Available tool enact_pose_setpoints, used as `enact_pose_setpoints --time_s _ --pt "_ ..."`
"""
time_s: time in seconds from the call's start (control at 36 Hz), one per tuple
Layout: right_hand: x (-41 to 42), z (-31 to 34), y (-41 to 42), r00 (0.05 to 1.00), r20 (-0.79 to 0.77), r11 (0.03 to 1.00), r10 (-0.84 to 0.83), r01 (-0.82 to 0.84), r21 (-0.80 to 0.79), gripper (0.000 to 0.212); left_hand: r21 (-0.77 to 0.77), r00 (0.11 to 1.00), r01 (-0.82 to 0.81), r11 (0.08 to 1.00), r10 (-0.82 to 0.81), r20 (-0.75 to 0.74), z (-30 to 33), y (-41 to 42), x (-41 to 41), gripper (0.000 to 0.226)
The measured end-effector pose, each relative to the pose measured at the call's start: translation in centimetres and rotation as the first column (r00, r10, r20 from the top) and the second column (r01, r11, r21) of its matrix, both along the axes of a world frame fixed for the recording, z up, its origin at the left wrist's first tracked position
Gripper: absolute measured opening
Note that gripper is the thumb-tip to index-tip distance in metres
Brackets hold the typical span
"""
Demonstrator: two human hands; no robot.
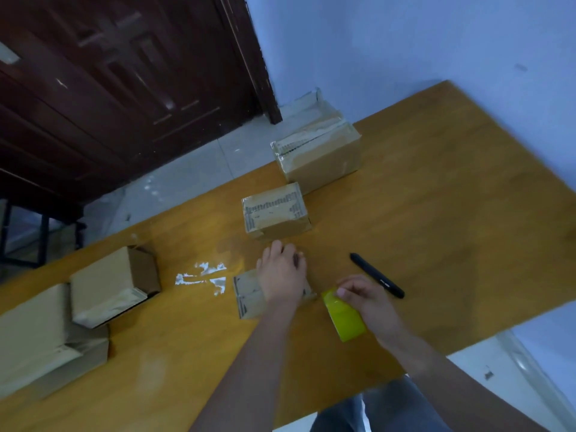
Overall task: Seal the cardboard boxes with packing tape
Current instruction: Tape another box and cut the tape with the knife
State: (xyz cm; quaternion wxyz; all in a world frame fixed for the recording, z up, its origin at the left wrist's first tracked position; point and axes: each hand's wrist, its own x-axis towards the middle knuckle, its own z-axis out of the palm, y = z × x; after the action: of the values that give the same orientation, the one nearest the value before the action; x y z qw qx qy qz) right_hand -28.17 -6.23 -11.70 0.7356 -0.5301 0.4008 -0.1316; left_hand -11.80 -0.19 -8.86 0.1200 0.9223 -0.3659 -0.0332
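Left hand (282, 277) laid palm-down on a small cardboard box (249, 296) near the middle of the wooden surface (436, 213), fingers spread forward and fairly straight over the top, grip wide and pressing rather than clasping. Right hand (367, 296) just to the right of that box, fingers and thumb curled in a narrow grip round a yellow-green roll of packing tape (343, 319), roll standing on edge, near corner of the box touching or almost touching it. Hard to tell, through the blur, whether a strip already runs from roll to box.

Black marker (377, 275) lying flat to the right of both hands, apart from them, angled from far-left to near-right. Second small box (276, 212) just beyond the left hand, top covered in tape. Larger taped box (318, 151) farther still, close behind the second one, at the far edge. Open-ended box (112, 285) at the left, tipped on its side, resting partly on a bigger box (40, 338) at the near-left edge. White tape scraps (202, 277) stuck to the wood between the left-hand boxes and the held box. Dark wooden door (124, 88) and blue wall (405, 42) behind.
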Motion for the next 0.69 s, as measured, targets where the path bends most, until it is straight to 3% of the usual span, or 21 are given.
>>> enact_pose_setpoints --time_s 0.19,0.31,0.44,0.53,0.69 --pt "0.0 0.6 -1.5 0.997 -0.025 0.995 0.078 -0.077 0.061 0.015 -0.155 0.995 0.095 0.983 -0.091 0.034 -1.6 0.7 0.5 0.044" --pt "-0.1 0.5 -2.4 0.992 -0.039 0.992 0.12 -0.118 0.044 0.018 -0.105 0.983 0.16 0.982 -0.148 0.112 -1.8 0.7 0.5 0.048" --pt "-0.2 0.8 -3.3 0.989 -0.037 0.987 0.146 -0.143 0.076 0.018 -0.083 0.983 0.122 0.989 -0.109 0.145 -1.6 0.5 0.2 0.063" --pt "-0.2 1.1 -3.6 0.987 -0.047 0.985 0.151 -0.145 0.098 0.011 -0.115 0.993 0.116 0.987 -0.112 0.043 -0.7 1.2 -0.2 0.075" --pt "-0.2 1.2 -4.4 0.978 -0.127 0.979 0.168 -0.15 0.138 0.016 0.015 0.899 0.31 0.951 -0.288 -0.331 2.6 4.5 -0.6 0.055"
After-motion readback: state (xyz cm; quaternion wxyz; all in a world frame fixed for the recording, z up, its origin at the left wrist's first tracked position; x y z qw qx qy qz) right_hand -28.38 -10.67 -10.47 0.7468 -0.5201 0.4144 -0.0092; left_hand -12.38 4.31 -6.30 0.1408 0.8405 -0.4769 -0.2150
